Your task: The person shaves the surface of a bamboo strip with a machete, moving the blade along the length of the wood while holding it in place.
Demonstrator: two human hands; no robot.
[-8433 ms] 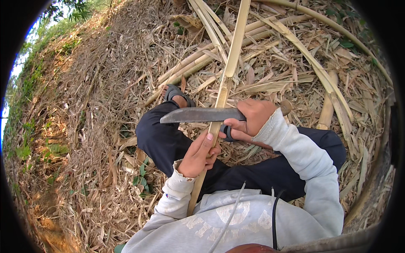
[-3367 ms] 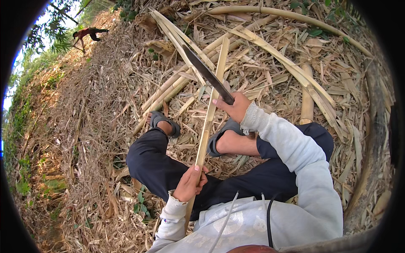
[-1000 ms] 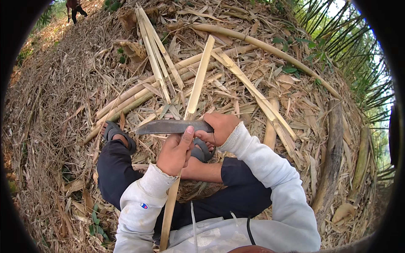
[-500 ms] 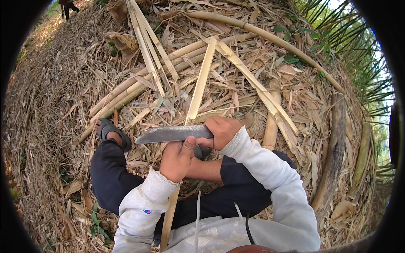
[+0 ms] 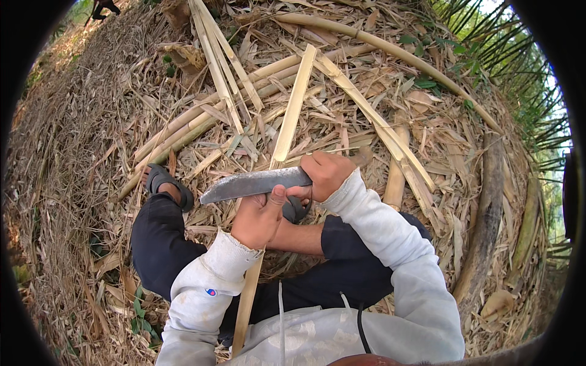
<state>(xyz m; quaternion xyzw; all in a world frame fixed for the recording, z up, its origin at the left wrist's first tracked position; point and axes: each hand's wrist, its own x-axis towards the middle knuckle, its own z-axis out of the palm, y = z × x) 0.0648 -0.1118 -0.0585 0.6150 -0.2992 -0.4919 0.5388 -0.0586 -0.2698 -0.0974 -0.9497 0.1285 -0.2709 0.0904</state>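
Shifted since half a second ago: right hand (image 5: 328, 175) and dark steel broad-bladed knife (image 5: 253, 183) sit a bit farther from the body, handle end raised, tip slanting lower left; pale split-bamboo strip (image 5: 294, 113) barely changed. From my feed, nearest first: light grey sweatshirt (image 5: 415, 317), black trousers (image 5: 348, 280), strip running from the lap through the left hand (image 5: 256, 221) and out over the litter. Left hand is curled round the strip, fingers mostly hidden, thumb up at the blade's near edge. Right hand is wrapped fully on the knife's grip, brown handle butt (image 5: 364, 157) poking out; blade crosses the strip. I'd rate the strip light, stiff lengthwise with some spring, likely to splinter along the grain, edges probably sharp; best hold is across its width, body side of the blade. Knife looks heavier, blade-weighted; handle only. Beyond: dark grey sandals (image 5: 160, 175), dry tan leaf litter (image 5: 91, 183), pale split bamboo lengths (image 5: 213, 58), round yellowish poles (image 5: 183, 139), green bamboo clump (image 5: 513, 67) upper right, another person (image 5: 105, 7) small, cut off upper left.
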